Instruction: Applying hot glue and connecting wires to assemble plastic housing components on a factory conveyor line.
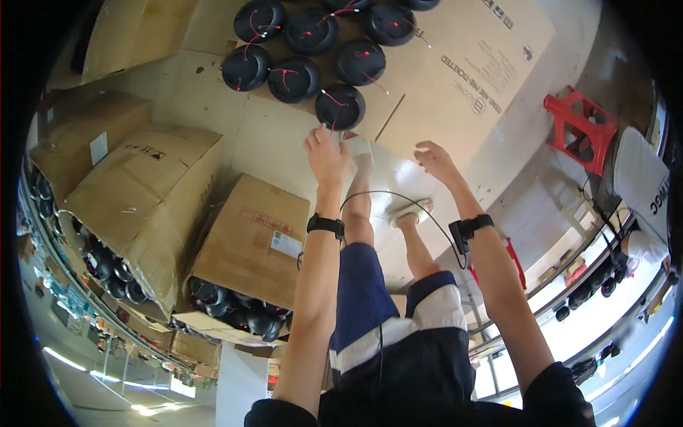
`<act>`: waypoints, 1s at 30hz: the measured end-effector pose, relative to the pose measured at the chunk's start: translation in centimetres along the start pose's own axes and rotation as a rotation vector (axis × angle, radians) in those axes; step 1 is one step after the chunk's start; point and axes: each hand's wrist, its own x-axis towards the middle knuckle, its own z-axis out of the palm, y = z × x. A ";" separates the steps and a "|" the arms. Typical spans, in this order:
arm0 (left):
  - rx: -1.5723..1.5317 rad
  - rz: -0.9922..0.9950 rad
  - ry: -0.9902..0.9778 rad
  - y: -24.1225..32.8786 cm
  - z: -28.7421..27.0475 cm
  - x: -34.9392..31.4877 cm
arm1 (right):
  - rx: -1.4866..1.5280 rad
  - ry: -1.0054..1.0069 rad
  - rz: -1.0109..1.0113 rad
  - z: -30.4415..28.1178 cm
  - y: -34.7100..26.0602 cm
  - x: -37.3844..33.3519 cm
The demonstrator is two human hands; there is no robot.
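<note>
My left hand (327,158) reaches to the near edge of a round black shell (340,107), the nearest of a group on cardboard. Its fingers and thumb are apart, and the fingertips are at or just short of the rim; contact is hard to tell. A thin red wire with a white connector lies in that shell, and another bit of red wire shows close to my fingertips. My right hand (437,161) hangs to the right over the cardboard's near edge, fingers loosely bent and apart, with nothing seen in it. Black bands circle both wrists.
More black shells (311,32) with red wires sit on the flat cardboard (455,78). Large cartons (249,245) stand at left, some with black round parts in them. A red plastic stool (582,128) is at right. A black cable (398,193) loops between my forearms.
</note>
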 end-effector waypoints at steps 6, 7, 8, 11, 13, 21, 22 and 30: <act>-0.534 -0.098 -0.250 10.8 -3.6 -5.6 | 0.153 0.127 -0.188 -3.3 -0.5 -15.9; -0.471 0.054 -0.309 13.2 -3.2 -7.2 | 0.246 0.197 -0.253 -4.1 -1.7 -19.1; -0.243 0.254 -0.373 16.5 -2.9 -9.2 | 0.259 0.240 -0.258 -5.5 -2.8 -22.4; 0.217 0.767 -0.600 26.4 -4.4 -16.4 | 0.082 0.546 -0.610 -8.9 -6.3 -33.3; 0.327 0.927 -0.715 27.6 -3.2 -21.8 | 0.119 0.396 -0.788 -9.8 -6.2 -37.9; 0.748 1.615 -0.929 37.1 0.5 -44.2 | 0.124 0.457 -1.065 -11.3 4.1 -54.5; 0.776 1.658 -0.930 38.0 0.7 -46.1 | 0.104 0.563 -1.108 -11.3 5.8 -55.8; 0.954 2.192 -0.875 41.0 6.7 -62.7 | 0.067 1.038 -0.807 -14.0 14.1 -68.5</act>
